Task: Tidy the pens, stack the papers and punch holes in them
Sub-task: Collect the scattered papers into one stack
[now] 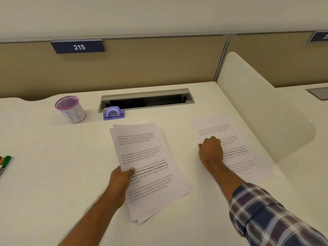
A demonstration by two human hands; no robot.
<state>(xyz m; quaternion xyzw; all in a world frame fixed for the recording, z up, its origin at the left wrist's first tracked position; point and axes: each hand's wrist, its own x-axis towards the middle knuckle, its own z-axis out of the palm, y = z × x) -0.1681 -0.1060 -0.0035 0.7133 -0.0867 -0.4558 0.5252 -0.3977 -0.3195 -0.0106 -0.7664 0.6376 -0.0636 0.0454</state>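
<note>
Midway through gathering: one loose sheet not yet joined to the pile.

Left hand (122, 178) pinches the left edge of the uneven paper stack (150, 173), thumb on top; right hand (211, 150) curls over the left edge of the single sheet (229, 144) lying well apart to the right. Both lie lengthwise away from the person, tops tilted slightly left, text facing up. Dragging the sheet one-handed could crease it, and the fanned stack may skew further, likely misaligning holes from the purple hole punch (114, 113).
</note>
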